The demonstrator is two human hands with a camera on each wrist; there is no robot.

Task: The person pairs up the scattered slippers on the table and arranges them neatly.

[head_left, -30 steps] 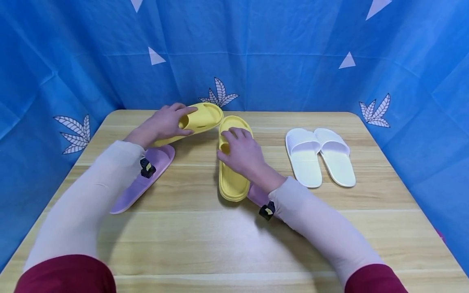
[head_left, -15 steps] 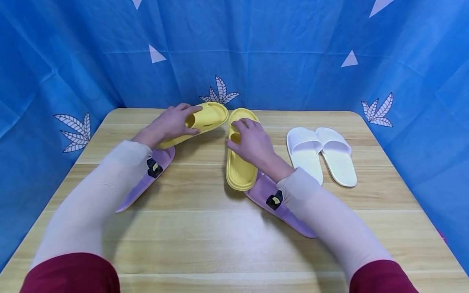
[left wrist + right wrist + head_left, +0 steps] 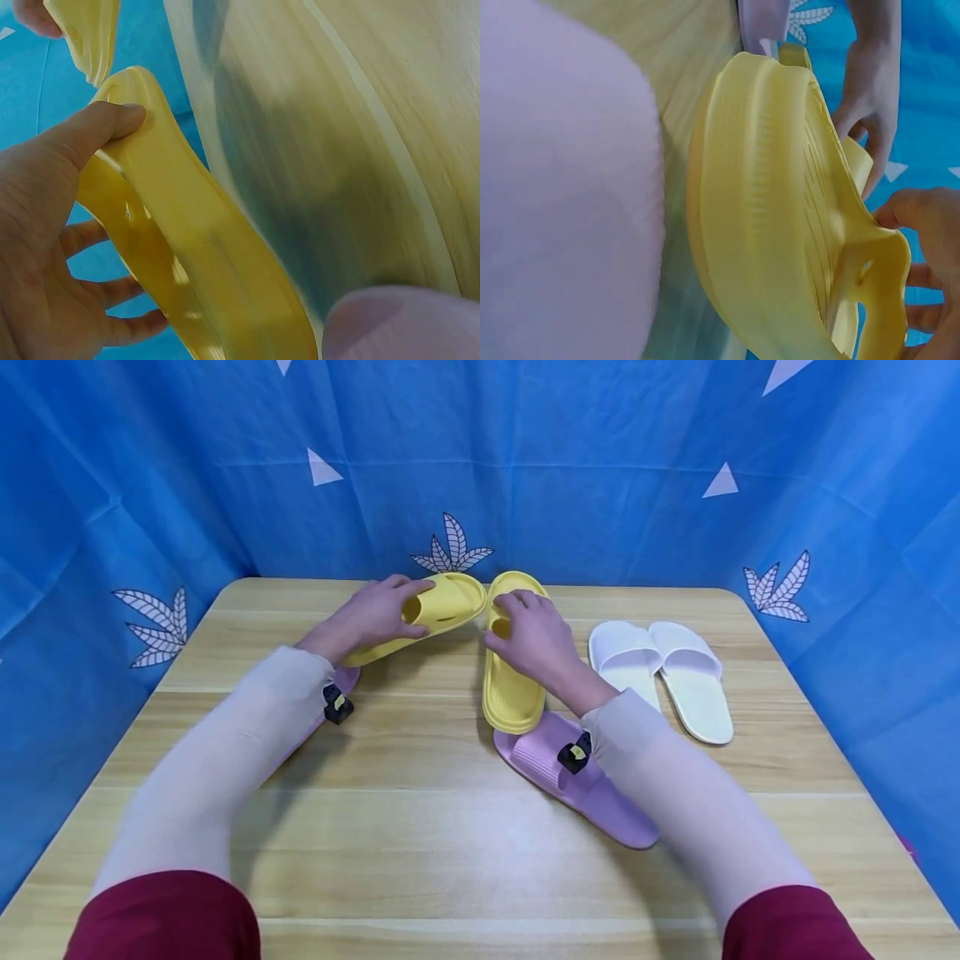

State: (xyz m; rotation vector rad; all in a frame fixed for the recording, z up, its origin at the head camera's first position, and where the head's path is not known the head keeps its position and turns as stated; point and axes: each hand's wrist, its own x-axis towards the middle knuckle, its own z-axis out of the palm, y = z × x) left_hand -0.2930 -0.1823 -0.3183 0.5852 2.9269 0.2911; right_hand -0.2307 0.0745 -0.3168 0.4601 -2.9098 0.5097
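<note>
My left hand (image 3: pixel 378 614) grips a yellow slipper (image 3: pixel 453 602) across its strap, thumb on the near side, fingers on the far side. The other yellow slipper (image 3: pixel 513 697) is held the same way by my right hand (image 3: pixel 538 639), heel toward me. Both slippers appear raised off the wood, casting shadows. Their toes come close together; whether they touch I cannot tell. In the left wrist view, the thumb presses the edge of the slipper (image 3: pixel 202 210). The right wrist view shows the sole side of the slipper (image 3: pixel 742 180).
One purple slipper (image 3: pixel 611 802) lies below my right wrist. Another purple slipper (image 3: pixel 349 678) is mostly hidden under my left forearm. Two white slippers (image 3: pixel 697 693) lie side by side at the right of the wooden table (image 3: pixel 420 860). A blue patterned cloth (image 3: pixel 585 435) hangs behind.
Both hands have shifted right with the yellow slippers, the right one also farther back. More of the right purple slipper shows; the left one is more covered. The white slippers stay put.
</note>
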